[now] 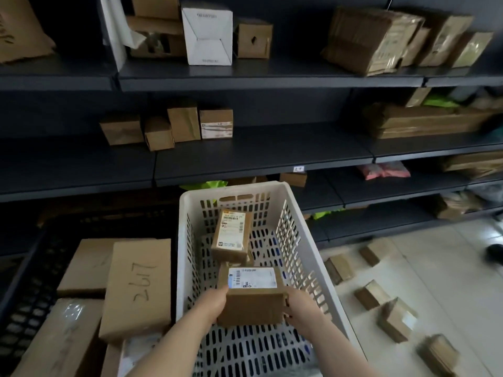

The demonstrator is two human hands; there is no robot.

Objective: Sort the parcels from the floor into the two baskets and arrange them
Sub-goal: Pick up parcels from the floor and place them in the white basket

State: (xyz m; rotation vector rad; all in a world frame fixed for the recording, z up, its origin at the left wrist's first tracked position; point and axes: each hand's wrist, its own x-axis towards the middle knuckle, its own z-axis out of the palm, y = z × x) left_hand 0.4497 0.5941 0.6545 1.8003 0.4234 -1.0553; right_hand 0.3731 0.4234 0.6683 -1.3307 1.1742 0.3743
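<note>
A small brown parcel (251, 295) with a white label on top is held inside the white slotted basket (296, 240). My left hand (211, 303) grips its left side and my right hand (300, 306) grips its right side. Just behind it in the basket lies another small labelled parcel (231, 235), tilted. To the left, a black basket (32, 284) holds larger brown boxes, one marked with handwritten digits (138, 287). Several small brown parcels (371, 293) lie on the tiled floor to the right.
Dark shelving (258, 156) full of cardboard boxes rises right behind both baskets. A white box (206, 34) stands on the top shelf. A pink bag (383, 170) lies on a lower shelf. Pale floor tiles (449, 268) show between the loose parcels.
</note>
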